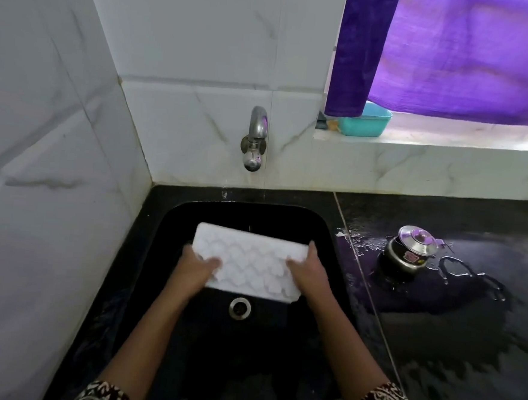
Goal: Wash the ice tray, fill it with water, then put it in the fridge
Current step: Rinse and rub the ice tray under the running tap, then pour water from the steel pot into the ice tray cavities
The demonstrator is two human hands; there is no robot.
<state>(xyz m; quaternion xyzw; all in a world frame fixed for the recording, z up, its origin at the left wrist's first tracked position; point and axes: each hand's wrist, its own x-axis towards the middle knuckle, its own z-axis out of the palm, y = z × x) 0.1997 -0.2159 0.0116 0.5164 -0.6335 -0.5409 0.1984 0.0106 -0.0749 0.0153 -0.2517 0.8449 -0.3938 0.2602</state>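
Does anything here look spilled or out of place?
Yes. Water lies pooled on the black counter right of the sink, all around the small steel pot. The tray, held over the sink by the left hand and right hand, looks whole.

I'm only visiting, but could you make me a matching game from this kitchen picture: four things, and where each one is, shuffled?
Things
1. ice tray
2. steel pot
3. teal tub
4. tap

Places
A. on the window ledge
B. fixed to the tiled wall
C. held by the left hand and right hand over the sink
D. on the wet counter

Pairs: 1-C, 2-D, 3-A, 4-B
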